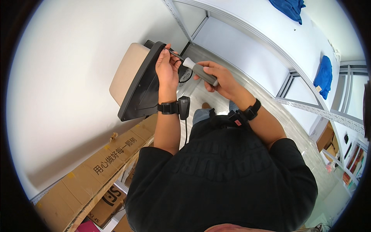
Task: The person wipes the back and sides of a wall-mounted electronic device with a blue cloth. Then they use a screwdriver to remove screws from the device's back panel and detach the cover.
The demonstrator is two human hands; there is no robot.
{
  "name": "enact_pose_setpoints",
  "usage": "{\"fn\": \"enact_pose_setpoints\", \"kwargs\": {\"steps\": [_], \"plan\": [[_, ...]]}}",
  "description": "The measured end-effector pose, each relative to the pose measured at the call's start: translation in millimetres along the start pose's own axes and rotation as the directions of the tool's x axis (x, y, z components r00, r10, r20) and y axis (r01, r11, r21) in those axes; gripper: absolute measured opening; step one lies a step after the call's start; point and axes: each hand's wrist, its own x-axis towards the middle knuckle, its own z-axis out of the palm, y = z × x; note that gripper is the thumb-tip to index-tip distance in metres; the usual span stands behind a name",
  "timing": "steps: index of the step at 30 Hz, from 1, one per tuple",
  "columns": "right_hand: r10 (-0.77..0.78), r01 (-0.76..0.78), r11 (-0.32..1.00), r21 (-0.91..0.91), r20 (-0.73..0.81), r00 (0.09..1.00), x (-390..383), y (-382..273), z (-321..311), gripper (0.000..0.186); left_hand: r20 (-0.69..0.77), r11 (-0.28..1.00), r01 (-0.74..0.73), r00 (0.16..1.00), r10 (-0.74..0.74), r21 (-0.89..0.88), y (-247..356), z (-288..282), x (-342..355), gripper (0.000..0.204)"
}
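My right hand (211, 75) is closed round the grey handle of a screwdriver (201, 72) with a pale collar, its shaft slanting up-left to the edge of a black panel (141, 92). My left hand (167, 67) is at that edge, fingers curled by the screwdriver's tip; what they pinch is too small to make out. The panel stands tilted near the white wall, with a beige padded piece (125, 71) on its far side. Beside my left hand hangs a loop of black cable (185, 80). Both wrists wear black strapped devices.
Flattened cardboard (81, 193) lies along the lower left over stacked boxes (104, 208). A white metal-framed shelving unit (239, 46) spans the back and right, with blue cloths (322, 77) on it. Cardboard boxes (328, 137) stand at the right. My foot (205, 106) rests on the pale floor.
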Motion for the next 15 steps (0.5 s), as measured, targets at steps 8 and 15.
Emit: {"fn": "enact_pose_setpoints", "kwargs": {"steps": [8,15], "plan": [[-0.062,0.031,0.934,-0.356,-0.075,0.995,5,-2,1,0.038,-0.031,1.000,0.028,0.999,-0.028,0.003,0,6,-4,0.020],[-0.603,0.455,0.199,-0.868,0.257,0.755,5,11,0,0.043,-0.013,0.998,0.043,0.999,-0.042,0.038,-7,-3,2,0.023]]}}
